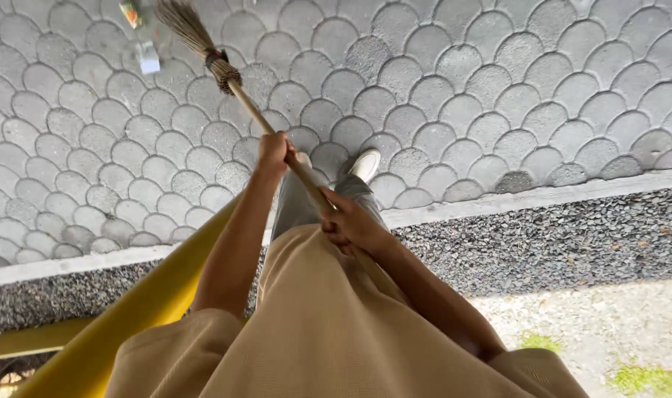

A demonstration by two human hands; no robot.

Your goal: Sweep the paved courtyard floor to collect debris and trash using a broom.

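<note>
I am mid-sweep: left hand (275, 153) and right hand (353, 221) clamp the broom (225, 74); next stroke needs a pull across the paving (461, 96).

The broom (225, 74) serves as landmark: its stick runs slantwise from the bristle head at upper left down toward the person's body, and both the left hand (275, 153) and the right hand (351, 221) are wrapped round it, so the stick itself bars the way between them. Right of the broom the scale-patterned paving (498, 88) lies open and bare. Just right of the stick, a white shoe (365, 163) and grey trouser leg block the low ground. Left of the bristle head lies a small bit of litter (146, 55). Below and left of the stick, a yellow slanting beam (144, 302) closes that side.
</note>
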